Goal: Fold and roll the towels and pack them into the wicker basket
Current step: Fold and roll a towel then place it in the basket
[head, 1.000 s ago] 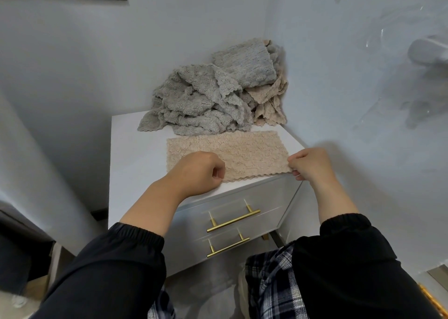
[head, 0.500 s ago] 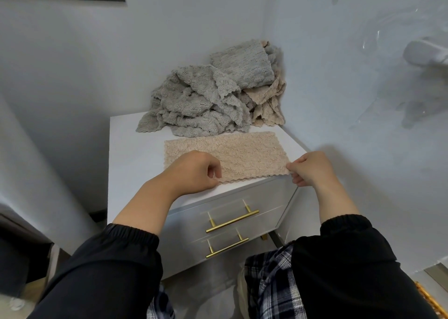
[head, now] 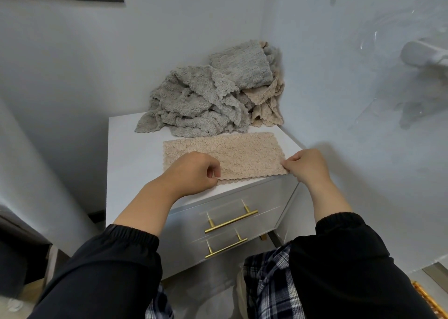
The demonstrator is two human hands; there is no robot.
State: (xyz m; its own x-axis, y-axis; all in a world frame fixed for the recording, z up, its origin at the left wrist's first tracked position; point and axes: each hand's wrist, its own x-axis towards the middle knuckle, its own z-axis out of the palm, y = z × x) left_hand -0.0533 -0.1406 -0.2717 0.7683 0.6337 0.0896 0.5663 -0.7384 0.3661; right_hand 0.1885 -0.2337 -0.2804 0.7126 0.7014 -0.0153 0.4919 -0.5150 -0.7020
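A beige towel point(head: 242, 152), folded into a long flat strip, lies along the front edge of the white cabinet top point(head: 131, 153). My left hand point(head: 191, 173) pinches its near edge toward the left end. My right hand point(head: 308, 165) pinches the near right corner at the cabinet's edge. Behind the strip sits a loose heap of grey towels point(head: 206, 100) with a beige towel point(head: 266, 100) tucked at its right side, against the wall corner. A woven golden edge point(head: 429, 299) at the bottom right may be the wicker basket; I cannot tell.
The cabinet has two drawers with gold bar handles point(head: 230, 221) facing me. Walls close in behind and to the right. A white wall fitting point(head: 421, 54) juts out at the upper right. My legs in plaid trousers point(head: 271, 282) are below.
Both hands stay at the towel's near edge. My left thumb and fingers have shifted slightly along it, and the view has tilted a little.
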